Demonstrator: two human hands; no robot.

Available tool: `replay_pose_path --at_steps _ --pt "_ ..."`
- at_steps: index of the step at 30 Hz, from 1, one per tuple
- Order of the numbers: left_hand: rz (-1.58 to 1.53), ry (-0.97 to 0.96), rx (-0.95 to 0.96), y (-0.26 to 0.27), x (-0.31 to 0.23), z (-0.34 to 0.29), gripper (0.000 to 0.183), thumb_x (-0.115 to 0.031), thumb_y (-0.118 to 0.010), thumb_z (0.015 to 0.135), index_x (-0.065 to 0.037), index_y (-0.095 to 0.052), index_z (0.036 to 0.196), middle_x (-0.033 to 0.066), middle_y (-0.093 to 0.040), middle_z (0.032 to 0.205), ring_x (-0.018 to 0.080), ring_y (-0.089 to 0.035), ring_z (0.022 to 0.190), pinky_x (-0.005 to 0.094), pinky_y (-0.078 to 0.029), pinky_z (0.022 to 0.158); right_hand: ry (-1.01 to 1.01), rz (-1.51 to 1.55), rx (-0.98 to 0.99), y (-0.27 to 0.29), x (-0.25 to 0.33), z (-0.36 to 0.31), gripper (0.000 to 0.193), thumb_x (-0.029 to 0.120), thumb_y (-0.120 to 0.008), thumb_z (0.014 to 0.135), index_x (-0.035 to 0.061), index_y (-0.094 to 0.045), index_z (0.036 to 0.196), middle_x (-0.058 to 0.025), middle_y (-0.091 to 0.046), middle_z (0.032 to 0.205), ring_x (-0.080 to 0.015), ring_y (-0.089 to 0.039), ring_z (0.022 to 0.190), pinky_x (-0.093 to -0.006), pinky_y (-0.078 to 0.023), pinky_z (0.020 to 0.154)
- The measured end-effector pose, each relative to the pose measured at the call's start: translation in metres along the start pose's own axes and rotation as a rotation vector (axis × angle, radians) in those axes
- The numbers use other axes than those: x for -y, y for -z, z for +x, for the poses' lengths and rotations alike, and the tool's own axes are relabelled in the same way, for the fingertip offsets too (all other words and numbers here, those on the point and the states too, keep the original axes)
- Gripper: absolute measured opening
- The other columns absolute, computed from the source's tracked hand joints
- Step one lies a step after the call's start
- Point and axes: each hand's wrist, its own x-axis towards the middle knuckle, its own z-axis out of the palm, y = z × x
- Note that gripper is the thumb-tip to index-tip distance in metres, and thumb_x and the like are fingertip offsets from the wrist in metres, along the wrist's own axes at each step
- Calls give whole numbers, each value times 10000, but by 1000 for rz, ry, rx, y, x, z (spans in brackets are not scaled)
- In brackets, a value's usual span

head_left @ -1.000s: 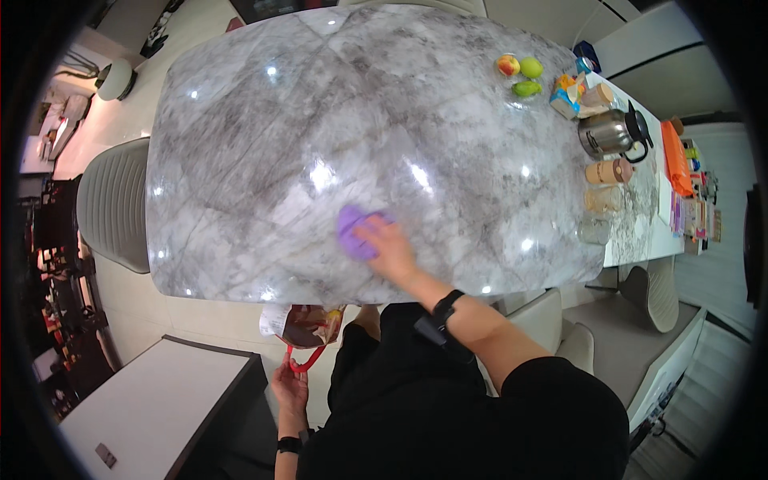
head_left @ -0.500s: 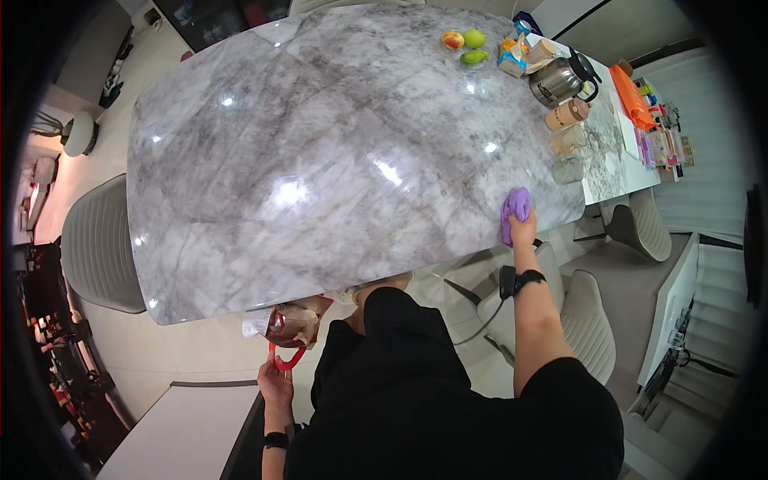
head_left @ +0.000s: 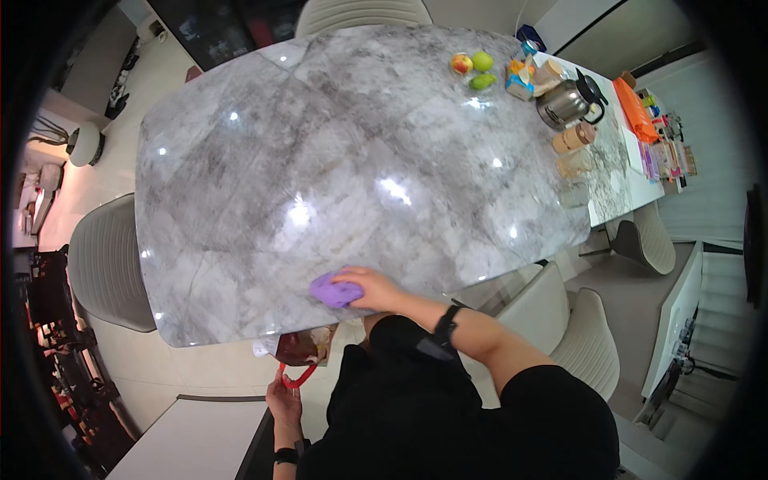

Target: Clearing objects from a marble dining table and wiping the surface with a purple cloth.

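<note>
My right hand (head_left: 373, 290) is closed on a bunched purple cloth (head_left: 333, 290), pressed on the grey-and-white marbled table (head_left: 248, 176) close to its near edge. Below that edge, my left hand (head_left: 284, 402) grips the red handle (head_left: 299, 376) of a dark red container (head_left: 301, 349). Something pale and crumpled shows in the container, but its exact kind cannot be made out. The table's edge hides part of it.
Two round fruits (head_left: 482, 61) and a green one lie at the far right. A steel jug (head_left: 563, 104), a tan-lidded bottle (head_left: 573, 138) and clear glasses line the right side. Chairs (head_left: 110, 264) stand around the table; a white surface (head_left: 188, 438) is at lower left.
My right hand has swept the purple cloth from the table's right end leftward along the near edge. My left hand keeps hold of the red-handled container. The view has shifted slightly.
</note>
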Motion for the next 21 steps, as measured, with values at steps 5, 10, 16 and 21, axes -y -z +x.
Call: replay_pose_path --at_steps 5,10,16,21 --pt "-59 -11 2 26 3 -1 421 -213 -470 887 -23 -553 1253 2 -631 923 109 -586 862 261 -464 812 -261 -118 -710 169 -37 5 623 156 -758 664 42 -564 1244 -162 -563 1269 -313 -527 1179 -386 -422 997" --pt "-153 28 -80 0 10 -4 321 -200 -484 895 -36 -587 1151 11 -649 906 118 -620 829 274 -503 760 -577 -264 -1315 339 -175 -22 604 109 -731 684 73 -560 1263 -190 -613 1187 -352 -590 1086 -413 -470 921" --pt "-164 33 -129 -15 10 -27 364 -206 -513 887 -30 -585 1198 8 -647 890 123 -615 823 275 -501 766 -258 -496 -1093 247 -125 129 609 77 -690 650 81 -572 1247 -193 -605 1182 -381 -572 1083 -439 -455 935" --pt "-140 47 -177 -52 -3 -24 455 -188 -512 876 -1 -521 1291 10 -627 873 119 -584 843 255 -471 796 24 -558 -408 69 -44 180 674 118 -754 633 241 -574 1270 -73 -574 1260 -330 -542 1005 -419 -484 824"
